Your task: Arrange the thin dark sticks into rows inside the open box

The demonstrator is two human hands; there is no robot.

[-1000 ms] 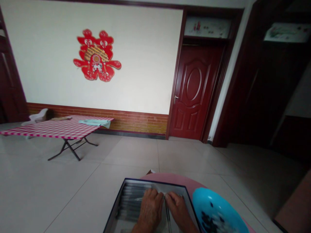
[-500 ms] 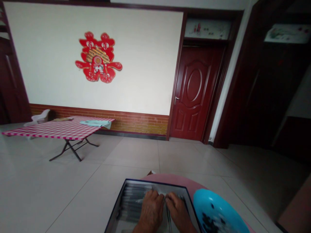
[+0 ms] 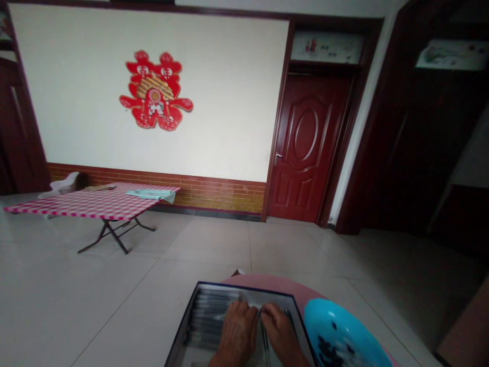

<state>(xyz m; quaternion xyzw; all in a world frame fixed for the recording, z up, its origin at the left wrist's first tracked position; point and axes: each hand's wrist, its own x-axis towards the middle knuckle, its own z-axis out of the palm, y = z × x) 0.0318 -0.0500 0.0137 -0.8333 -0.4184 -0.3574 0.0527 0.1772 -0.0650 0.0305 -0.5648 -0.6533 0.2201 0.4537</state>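
My left hand (image 3: 239, 329) is over the middle of a shallow dark-rimmed box (image 3: 244, 287), its fingers curled and closed; what they hold is hidden. Close beside it, my right hand (image 3: 281, 331) pinches the upper end of a thin dark pen-like rod (image 3: 266, 344), which runs down between the two hands. The fingertips of both hands nearly meet at that end. A row of dark grey pen-like sticks (image 3: 208, 321) lies side by side in the box, left of my left hand. More thin dark pieces (image 3: 289, 317) show along its right side, partly covered by my right hand.
The box stands on a pink round table (image 3: 267, 280). On its right is a blue basin (image 3: 357, 323) with small black and whitish pieces (image 3: 330, 351). Farther off, a low folding table (image 3: 87, 204) with a checked top bears a pale green cloth (image 3: 153, 194). Beyond is a red door (image 3: 301, 153).
Hardly anything differs. Both hands keep their place over the box, with at most a slight shift of the fingers at the end of the rod.
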